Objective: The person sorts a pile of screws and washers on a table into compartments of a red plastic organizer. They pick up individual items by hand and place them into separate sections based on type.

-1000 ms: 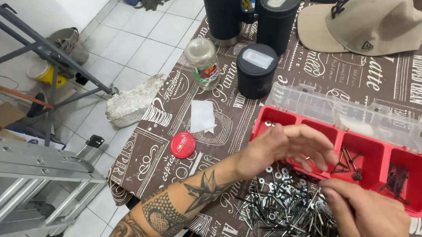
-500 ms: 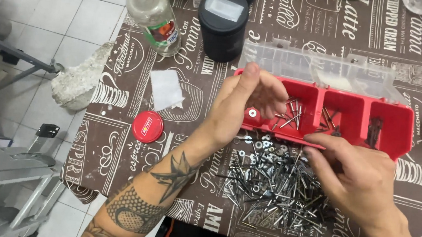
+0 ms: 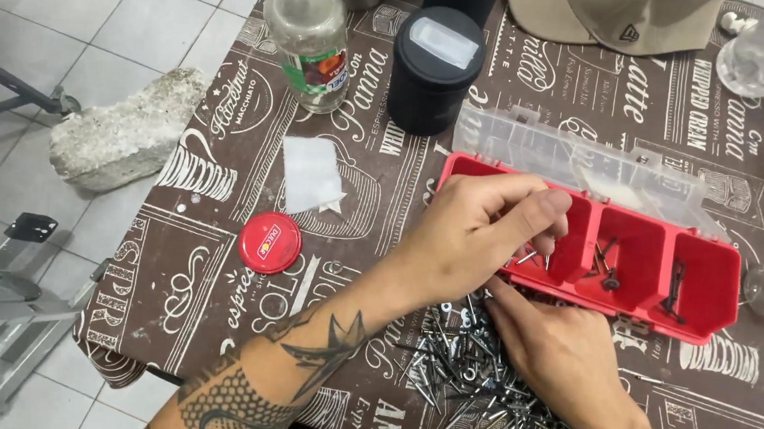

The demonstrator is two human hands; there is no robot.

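Far to my left a grey stone block (image 3: 123, 138) lies on the tiled floor beside the surface (image 3: 212, 337), which wears a brown printed cloth; on it, moving rightward, sit a red round lid (image 3: 271, 243), a small white paper square (image 3: 311, 174), a clear bottle (image 3: 312, 39) and a black cylindrical container (image 3: 435, 70). My left hand (image 3: 479, 235) comes next, forearm crossing the cloth, its fingers drawn together over the leftmost compartment of the red organiser tray (image 3: 708, 295); I cannot tell whether a piece is pinched between them or they are bare, since they hide what lies beneath. Below it lies the heap of loose screws and nails (image 3: 469, 382), silvery and dark, tangled on the cloth just in front of the tray; my right hand (image 3: 560, 352) rests on that heap, fingers curled down into the metal, nothing clearly gripped. I judge I am in the middle of sorting, with the left hand at the tray and the right picking; the next pick calls for a fine pinch to free one piece from the tangle. The tray's clear lid (image 3: 574, 161) stands open behind; the middle and right compartments hold a few dark screws, most of the pile unsorted.
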